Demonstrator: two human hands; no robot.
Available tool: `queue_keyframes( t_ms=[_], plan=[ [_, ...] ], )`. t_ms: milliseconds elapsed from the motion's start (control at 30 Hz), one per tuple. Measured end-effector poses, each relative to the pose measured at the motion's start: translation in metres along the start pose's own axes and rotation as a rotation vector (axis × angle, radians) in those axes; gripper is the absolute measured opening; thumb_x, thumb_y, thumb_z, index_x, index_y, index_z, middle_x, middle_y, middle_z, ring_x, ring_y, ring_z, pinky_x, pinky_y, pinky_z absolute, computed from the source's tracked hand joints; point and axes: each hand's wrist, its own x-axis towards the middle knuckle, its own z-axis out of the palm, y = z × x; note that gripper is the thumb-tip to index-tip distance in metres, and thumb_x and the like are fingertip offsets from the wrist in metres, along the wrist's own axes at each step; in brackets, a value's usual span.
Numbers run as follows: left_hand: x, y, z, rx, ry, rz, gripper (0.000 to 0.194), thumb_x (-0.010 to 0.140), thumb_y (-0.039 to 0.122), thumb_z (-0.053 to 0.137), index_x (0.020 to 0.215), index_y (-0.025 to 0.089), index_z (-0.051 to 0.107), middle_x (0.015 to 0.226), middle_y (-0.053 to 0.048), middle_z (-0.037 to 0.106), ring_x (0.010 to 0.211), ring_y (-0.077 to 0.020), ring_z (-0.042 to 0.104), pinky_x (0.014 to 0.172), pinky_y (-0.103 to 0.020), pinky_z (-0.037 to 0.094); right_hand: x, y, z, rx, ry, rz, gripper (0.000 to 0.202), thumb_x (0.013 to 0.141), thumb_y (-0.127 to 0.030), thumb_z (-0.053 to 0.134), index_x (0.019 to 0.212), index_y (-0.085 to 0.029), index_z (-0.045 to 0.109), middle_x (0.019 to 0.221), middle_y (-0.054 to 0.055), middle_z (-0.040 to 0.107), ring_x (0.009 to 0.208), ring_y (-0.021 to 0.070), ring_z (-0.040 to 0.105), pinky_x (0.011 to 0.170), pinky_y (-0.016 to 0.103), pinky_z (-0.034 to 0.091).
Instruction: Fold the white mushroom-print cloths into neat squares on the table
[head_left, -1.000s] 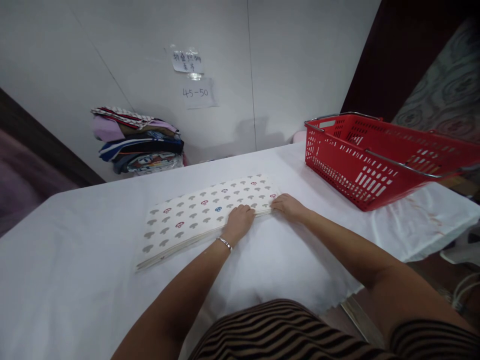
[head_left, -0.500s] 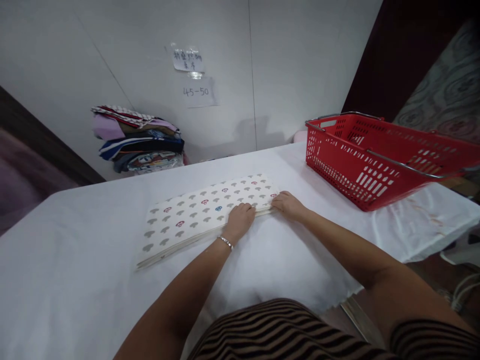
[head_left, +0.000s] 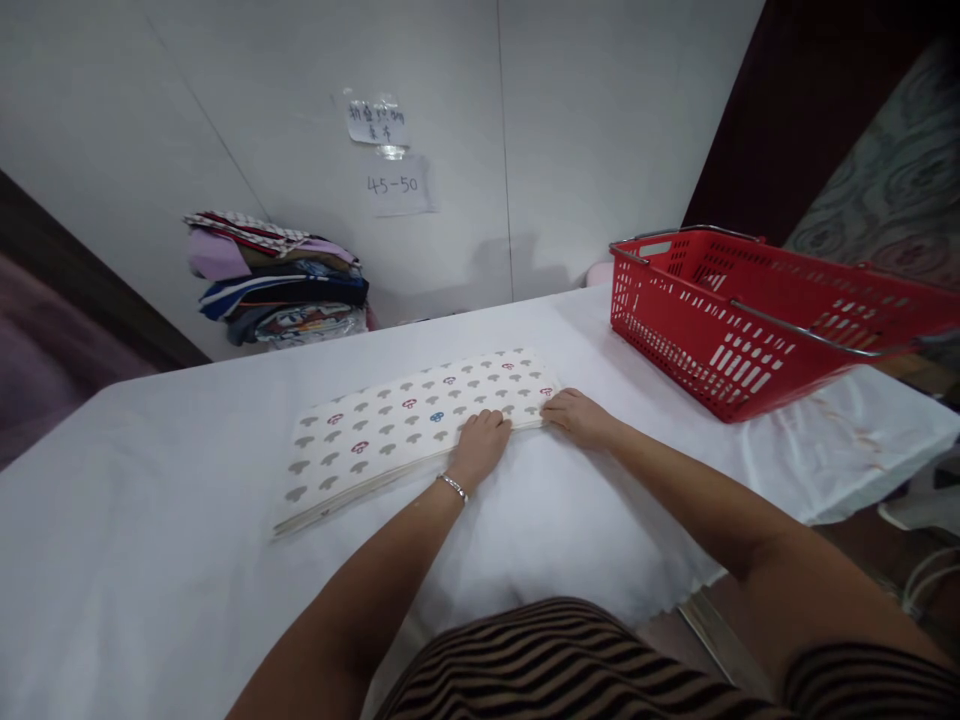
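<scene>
A long folded white cloth (head_left: pixel 420 415) with grey, red and blue mushroom-like prints lies flat in several layers on the white-covered table (head_left: pixel 187 580). My left hand (head_left: pixel 481 443), with a silver bracelet at the wrist, grips the cloth's near edge right of its middle, fingers on top. At the near right corner my right hand (head_left: pixel 574 417) pinches the cloth's edge. Both thumbs are mostly hidden.
A red plastic basket (head_left: pixel 697 345) with metal handles stands on the table at the right. Behind the table at the left is a pile of folded fabrics (head_left: pixel 281 285). Two handwritten paper signs (head_left: pixel 394 186) are on the grey wall.
My right hand has dropped very slightly at the cloth's corner, and my left hand has shifted a little. The cloth lies in the same place.
</scene>
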Motion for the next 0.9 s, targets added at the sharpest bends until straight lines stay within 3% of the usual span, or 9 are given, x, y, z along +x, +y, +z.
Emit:
queue_keyframes(
  t_ms=[200,400,667,900],
  plan=[
    [0.0,0.001,0.001,0.017,-0.011,-0.019,0.017,0.092,0.017,0.046,0.086,0.019,0.062,0.09,-0.007,0.059,0.088,-0.0216,0.051,0.075,-0.035,0.038,0.008,0.004,-0.003,0.07,-0.034,0.075,0.019,0.09,-0.019,0.049,0.094,-0.021,0.067,0.101,0.007,0.069,0.098,0.0196,0.059,0.086,0.033,0.037],
    [0.002,0.004,-0.005,0.015,-0.057,-0.064,0.019,0.093,0.019,0.044,0.088,0.019,0.062,0.092,-0.006,0.059,0.09,-0.0209,0.051,0.076,-0.035,0.038,0.011,0.009,-0.004,0.049,-0.095,0.053,0.019,0.09,-0.021,0.049,0.092,-0.02,0.068,0.101,0.009,0.069,0.1,0.0207,0.058,0.087,0.033,0.037],
    [0.0,0.008,-0.012,0.008,-0.067,-0.052,0.019,0.091,0.031,0.051,0.098,0.017,0.061,0.099,-0.008,0.059,0.095,-0.0226,0.051,0.079,-0.036,0.039,0.016,0.012,-0.004,0.049,-0.082,0.096,0.025,0.095,-0.022,0.042,0.093,-0.018,0.066,0.098,0.009,0.069,0.109,0.0221,0.057,0.089,0.033,0.037],
    [0.004,0.008,-0.01,0.045,-0.075,-0.079,0.022,0.091,0.026,0.05,0.109,0.015,0.059,0.102,-0.009,0.06,0.098,-0.0234,0.052,0.081,-0.036,0.038,0.017,0.01,-0.007,0.051,-0.067,0.118,0.023,0.095,-0.021,0.042,0.092,-0.017,0.064,0.095,0.009,0.068,0.105,0.0215,0.058,0.087,0.032,0.037]
  ],
)
